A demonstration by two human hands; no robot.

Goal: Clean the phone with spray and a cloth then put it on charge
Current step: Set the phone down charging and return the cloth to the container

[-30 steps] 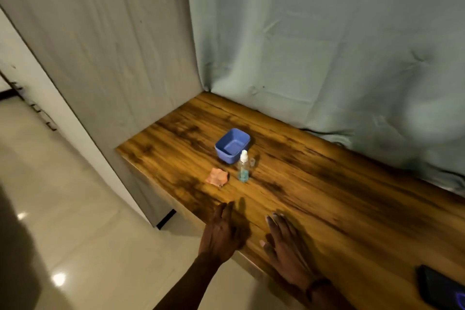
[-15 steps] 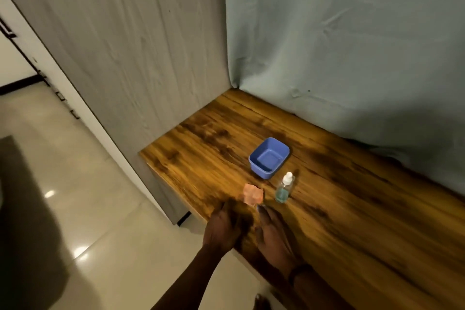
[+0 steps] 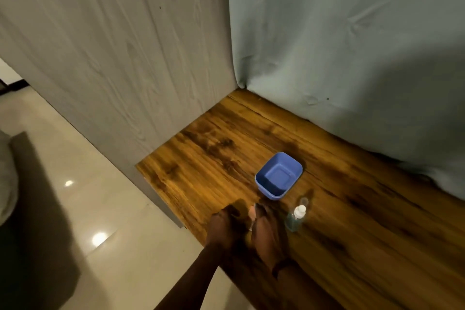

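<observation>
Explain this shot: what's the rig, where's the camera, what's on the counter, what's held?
There is no robot; a person works with bare hands. The single picture comes from a wide-angle camera on the person's head, looking forward and down. On the wooden countertop sit an empty blue plastic tub and a small spray bottle of bluish liquid, with its clear cap behind it. The left hand and right hand meet at a small orange cloth, mostly hidden; whether either hand grips it is unclear. No phone or charger is visible.

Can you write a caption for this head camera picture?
Both hands reach the cloth beside spray bottle and blue tub.
</observation>
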